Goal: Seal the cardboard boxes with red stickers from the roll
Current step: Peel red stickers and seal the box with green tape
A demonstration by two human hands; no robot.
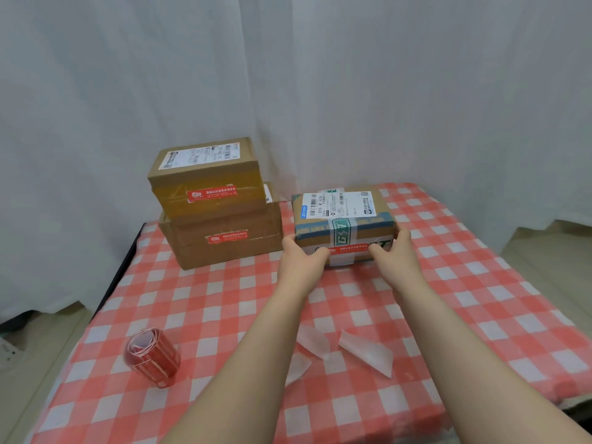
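i'm looking down on a table covered in a red-and-white checked cloth, with a white curtain hanging behind it and pale floor showing at the far left. at the near left of the cloth the sticker roll is lying on its side, well apart from the boxes. further back on the left two cardboard boxes are sitting stacked: the top box is resting on the bottom box. the top sticker and the bottom sticker, both red, are running across their front faces. toward the middle, three clear backing strips are lying loose on the cloth between the forearms. just right of the stack is the third box, wearing a white shipping label and green-printed tape. i can't tell whether it's resting on the cloth or lifted slightly. the left hand is gripping its left front corner, fingers wrapping round the side and thumb pressing on the front. the right hand is gripping the right front corner the same way. between the thumbs the front sticker is lying along the box's front face.
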